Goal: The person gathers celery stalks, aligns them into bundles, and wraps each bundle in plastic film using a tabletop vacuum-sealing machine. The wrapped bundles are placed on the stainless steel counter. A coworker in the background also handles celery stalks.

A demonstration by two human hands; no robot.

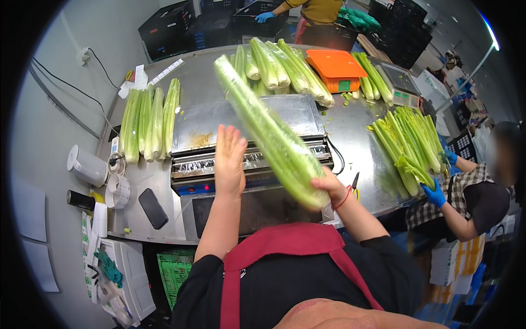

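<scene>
My right hand grips the base end of a bunch of celery in shiny clear film. The bunch is held aslant above a film wrapping machine, its cut top pointing up and left. Nothing is in my left hand, which is raised over the machine's front with the fingers straight, apart from the bunch. Film lies along the machine's front bar, and a red light glows on its blue panel. Several celery bunches lie on the left of the metal table, and more celery is piled behind the machine.
An orange scale and a second scale stand at the back right. Scissors lie right of my right hand. A phone and label rolls are at left. A gloved co-worker handles leafy celery; another person works behind.
</scene>
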